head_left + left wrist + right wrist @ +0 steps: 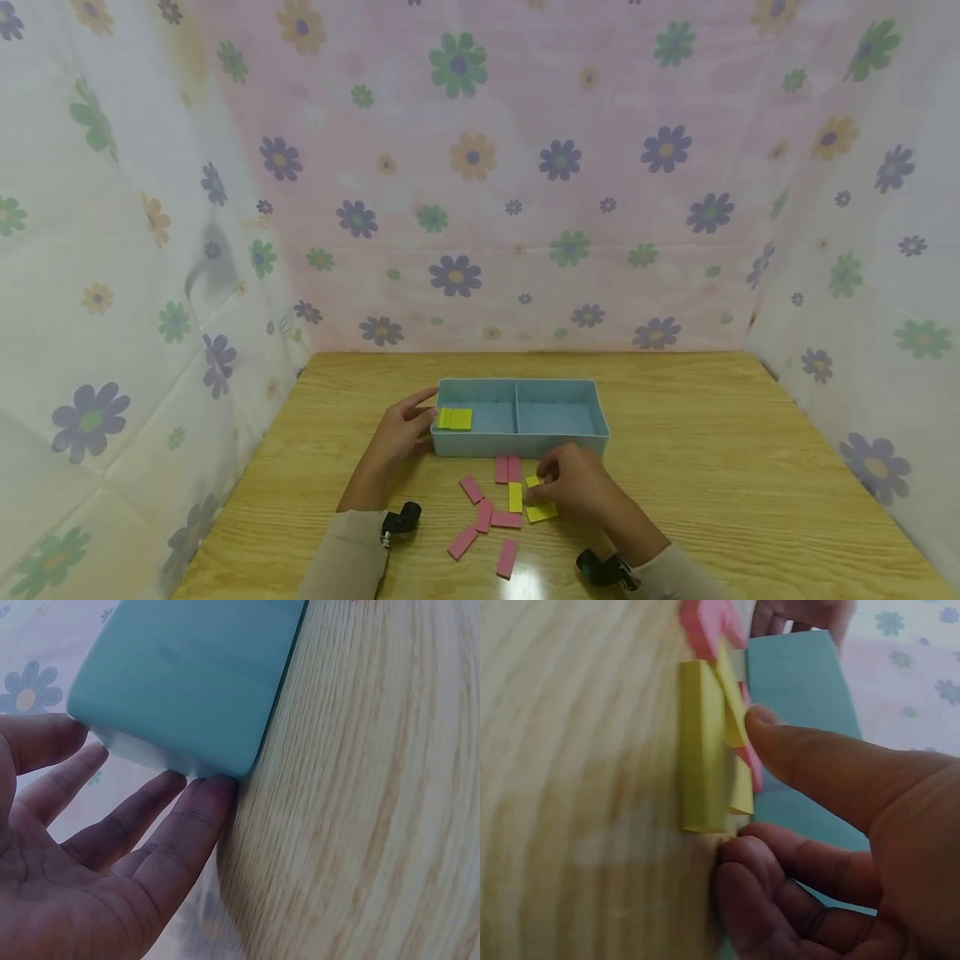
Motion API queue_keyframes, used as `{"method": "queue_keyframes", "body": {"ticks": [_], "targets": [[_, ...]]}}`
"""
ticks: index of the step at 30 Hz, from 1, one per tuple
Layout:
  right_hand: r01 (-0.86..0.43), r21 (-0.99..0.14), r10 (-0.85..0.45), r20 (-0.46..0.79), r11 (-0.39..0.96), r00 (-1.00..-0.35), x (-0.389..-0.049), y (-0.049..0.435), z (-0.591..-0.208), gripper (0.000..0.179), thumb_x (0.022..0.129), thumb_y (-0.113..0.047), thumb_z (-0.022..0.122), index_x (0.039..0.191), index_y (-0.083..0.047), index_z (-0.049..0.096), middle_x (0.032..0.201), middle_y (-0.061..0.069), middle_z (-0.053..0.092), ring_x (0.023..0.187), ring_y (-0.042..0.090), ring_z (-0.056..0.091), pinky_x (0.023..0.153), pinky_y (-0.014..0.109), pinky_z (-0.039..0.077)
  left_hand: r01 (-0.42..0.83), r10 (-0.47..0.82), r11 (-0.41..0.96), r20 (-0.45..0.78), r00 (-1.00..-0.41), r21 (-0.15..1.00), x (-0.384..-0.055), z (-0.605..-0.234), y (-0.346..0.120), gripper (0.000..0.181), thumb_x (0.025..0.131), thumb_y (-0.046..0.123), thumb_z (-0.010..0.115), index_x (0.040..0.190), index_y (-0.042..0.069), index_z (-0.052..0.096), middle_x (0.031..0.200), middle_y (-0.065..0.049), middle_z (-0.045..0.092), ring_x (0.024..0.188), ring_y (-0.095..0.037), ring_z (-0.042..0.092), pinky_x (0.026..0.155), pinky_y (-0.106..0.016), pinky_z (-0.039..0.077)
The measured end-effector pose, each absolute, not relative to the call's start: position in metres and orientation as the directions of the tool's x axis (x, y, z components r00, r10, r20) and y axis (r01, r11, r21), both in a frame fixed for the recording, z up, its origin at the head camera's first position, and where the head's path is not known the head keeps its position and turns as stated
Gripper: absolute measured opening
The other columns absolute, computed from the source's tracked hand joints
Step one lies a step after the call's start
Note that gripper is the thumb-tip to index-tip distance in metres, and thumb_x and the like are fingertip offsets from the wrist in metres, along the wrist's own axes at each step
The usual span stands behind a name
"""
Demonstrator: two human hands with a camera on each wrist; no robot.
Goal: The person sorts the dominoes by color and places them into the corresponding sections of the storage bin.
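A light blue two-compartment box (517, 446) stands on the table. My left hand (397, 433) is at its left end; in the left wrist view, extended fingertips (217, 791) touch the end wall, with the thumb by a corner. Yellow blocks (456, 419) lie in the left compartment. In front of the box, my right hand (577, 483) reaches over yellow blocks. The right wrist view shows its thumb (802, 754) apart from the bent fingers, close beside a yellow block (703, 746). Another yellow block (515, 497) lies left of this hand.
Several pink blocks (507, 557) are scattered on the wooden table (690, 433) between the forearms. Two pink blocks (507, 469) lie side by side close to the box's front wall. Flowered cloth (495, 183) surrounds the table at the back and sides.
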State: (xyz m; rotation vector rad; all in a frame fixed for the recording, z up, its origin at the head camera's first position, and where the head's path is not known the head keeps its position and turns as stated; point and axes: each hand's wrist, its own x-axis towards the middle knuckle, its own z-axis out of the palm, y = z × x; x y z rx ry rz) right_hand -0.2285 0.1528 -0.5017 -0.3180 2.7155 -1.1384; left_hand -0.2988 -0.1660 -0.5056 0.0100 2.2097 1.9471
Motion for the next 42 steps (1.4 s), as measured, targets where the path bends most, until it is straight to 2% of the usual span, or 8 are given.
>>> {"method": "queue_keyframes", "body": {"ticks": [7, 19, 29, 36, 42], "targets": [[-0.115, -0.697, -0.220, -0.063, 0.708, -0.973, -0.2304, 0.1485, -0.5059, 0.034, 0.072, -0.030, 0.096, 0.089, -0.008, 0.077, 0.078, -0.003, 0.067, 0.073, 0.013, 0.059, 0.063, 0.029, 0.051, -0.110, 0.134, 0.137, -0.128, -0.983, 0.984, -0.2997, -0.5068, -0.1658, 0.048, 0.107, 0.017, 0.058, 0.154, 0.025, 0.052, 0.146, -0.022, 0.058, 0.129, -0.041, 0.062, 0.092, -0.053, 0.060], [-0.093, -0.727, -0.233, -0.094, 0.680, -0.968, -0.2314, 0.1507, -0.5112, 0.027, 0.075, -0.022, 0.094, 0.088, -0.008, 0.076, 0.075, -0.002, 0.065, 0.070, 0.013, 0.059, 0.059, 0.028, 0.049, -0.110, 0.146, 0.109, -0.125, -0.981, 0.988, -0.2964, -0.5105, -0.1672, 0.047, 0.107, 0.017, 0.058, 0.153, 0.025, 0.053, 0.147, -0.021, 0.057, 0.130, -0.040, 0.062, 0.093, -0.053, 0.060], [-0.109, -0.690, -0.223, -0.079, 0.716, -0.972, -0.2306, 0.1483, -0.5056, 0.026, 0.075, -0.019, 0.094, 0.089, -0.007, 0.076, 0.077, -0.002, 0.065, 0.073, 0.012, 0.058, 0.063, 0.028, 0.050, -0.099, 0.167, 0.063, -0.108, -0.980, 0.993, -0.2968, -0.5075, -0.1667, 0.049, 0.107, 0.015, 0.057, 0.155, 0.019, 0.049, 0.147, -0.026, 0.054, 0.130, -0.043, 0.061, 0.094, -0.054, 0.059], [-0.128, -0.702, -0.242, -0.064, 0.701, -0.968, -0.2326, 0.1523, -0.5074, 0.025, 0.074, -0.019, 0.094, 0.090, -0.009, 0.078, 0.077, -0.003, 0.066, 0.073, 0.012, 0.058, 0.062, 0.028, 0.050, -0.101, 0.150, 0.099, -0.116, -0.982, 0.990, -0.2971, -0.5071, -0.1663, 0.049, 0.107, 0.015, 0.057, 0.155, 0.021, 0.049, 0.147, -0.024, 0.055, 0.129, -0.042, 0.061, 0.093, -0.053, 0.060], [-0.081, -0.729, -0.221, -0.098, 0.680, -0.970, -0.2340, 0.1541, -0.5106, 0.025, 0.073, -0.021, 0.095, 0.089, -0.011, 0.079, 0.076, -0.003, 0.067, 0.073, 0.013, 0.060, 0.061, 0.028, 0.050, -0.111, 0.138, 0.116, -0.126, -0.982, 0.987, -0.2978, -0.5076, -0.1660, 0.047, 0.107, 0.017, 0.058, 0.154, 0.023, 0.052, 0.146, -0.021, 0.058, 0.128, -0.039, 0.063, 0.092, -0.052, 0.061]]}}
